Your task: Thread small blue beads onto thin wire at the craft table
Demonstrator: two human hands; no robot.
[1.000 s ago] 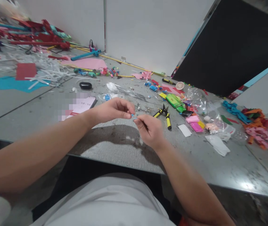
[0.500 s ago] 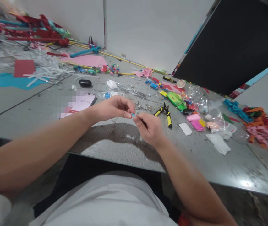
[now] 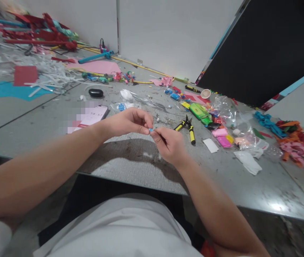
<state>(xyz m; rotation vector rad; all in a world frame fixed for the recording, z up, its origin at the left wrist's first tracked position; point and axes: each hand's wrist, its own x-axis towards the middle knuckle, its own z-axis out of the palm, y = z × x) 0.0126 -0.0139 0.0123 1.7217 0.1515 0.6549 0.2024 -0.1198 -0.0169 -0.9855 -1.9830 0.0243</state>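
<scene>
Blue piece point(image 3: 151, 130), shape unclear, pinched by both hands point(image 3: 130, 122) over smudged grey tabletop point(image 3: 234, 185).

The display of the phone point(image 3: 95, 116) now reads 58:57, up from 58:56. The right hand point(image 3: 169, 146) is slightly closer to the left hand point(image 3: 130, 123), its fingers now meeting the small blue piece point(image 3: 151, 130). The view shifts a little, leaving the red sheet point(image 3: 25, 75) further left and higher.
</scene>
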